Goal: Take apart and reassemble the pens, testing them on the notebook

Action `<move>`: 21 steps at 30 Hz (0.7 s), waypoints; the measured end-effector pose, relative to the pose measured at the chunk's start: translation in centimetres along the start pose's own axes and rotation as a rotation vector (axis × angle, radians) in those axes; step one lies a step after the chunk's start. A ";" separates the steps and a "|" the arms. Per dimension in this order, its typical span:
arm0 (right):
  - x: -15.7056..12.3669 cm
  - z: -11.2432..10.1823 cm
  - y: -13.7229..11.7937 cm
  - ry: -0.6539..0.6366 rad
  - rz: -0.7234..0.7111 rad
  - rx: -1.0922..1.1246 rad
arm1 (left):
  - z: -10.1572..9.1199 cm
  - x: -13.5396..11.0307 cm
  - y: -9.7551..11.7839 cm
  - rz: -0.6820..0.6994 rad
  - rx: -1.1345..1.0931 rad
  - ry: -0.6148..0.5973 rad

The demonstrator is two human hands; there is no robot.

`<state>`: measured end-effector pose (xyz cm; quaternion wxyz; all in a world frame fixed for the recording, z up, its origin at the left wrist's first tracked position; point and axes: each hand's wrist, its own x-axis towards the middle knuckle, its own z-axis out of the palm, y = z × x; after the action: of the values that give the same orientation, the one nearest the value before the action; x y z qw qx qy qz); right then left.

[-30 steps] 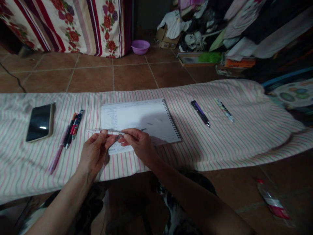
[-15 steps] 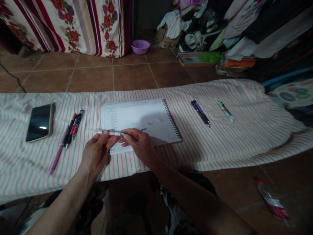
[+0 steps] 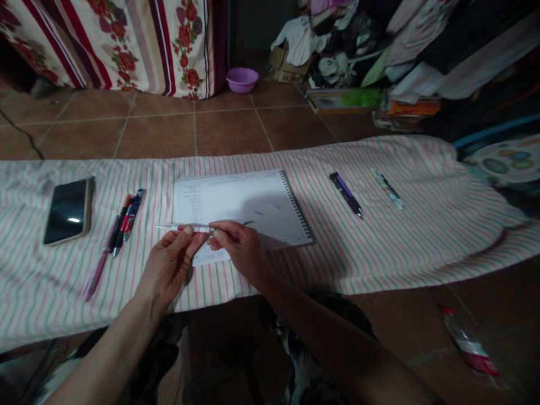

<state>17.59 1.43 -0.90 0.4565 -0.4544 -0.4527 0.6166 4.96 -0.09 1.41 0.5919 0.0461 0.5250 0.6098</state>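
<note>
Pen (image 3: pixel 202 229): white with red marks, near level, lying crosswise between both hands, over the lower-left part of the notebook (image 3: pixel 236 194). Left hand (image 3: pixel 172 256) grips it around the middle, thumb on top, fingers curled below; the thin end pokes out left past the thumb, over the cloth (image 3: pixel 379 247). Right hand (image 3: pixel 242 244) pinches the dark right end between thumb and fingers. Barrel is in plain view between the two grips.

Notebook lies flat, spiral binding (image 3: pixel 297 208) on its right edge, printed lines on the left, a few dark marks on the page. Hands cover part of its near edge.

Left of the hands: a pink pen (image 3: pixel 100 264) and a bunch of darker pens (image 3: pixel 124 222), touching or nearly so, can't tell. Phone (image 3: pixel 67 211) further left, screen up and dark. Right of the notebook: black-and-purple pen (image 3: pixel 346 194), then a pale patterned pen (image 3: pixel 387 188), well apart from the hands. All on the striped cloth.

Floor: purple bowl (image 3: pixel 242 81) beyond the cloth, bottle (image 3: pixel 471 346) with red cap at near right.
</note>
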 end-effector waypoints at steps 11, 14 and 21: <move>0.2 0.1 0.1 -0.004 0.031 0.059 | -0.1 0.1 -0.1 0.029 -0.002 -0.003; 0.2 0.1 0.0 0.013 0.021 0.069 | 0.1 0.0 -0.2 0.034 -0.015 0.002; 0.1 -0.1 -0.3 0.030 -0.036 0.028 | 0.5 -0.3 -0.3 0.013 -0.075 0.004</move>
<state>17.68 1.60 -0.65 0.4804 -0.4489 -0.4455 0.6076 5.55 -0.09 1.56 0.5881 0.0261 0.5026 0.6331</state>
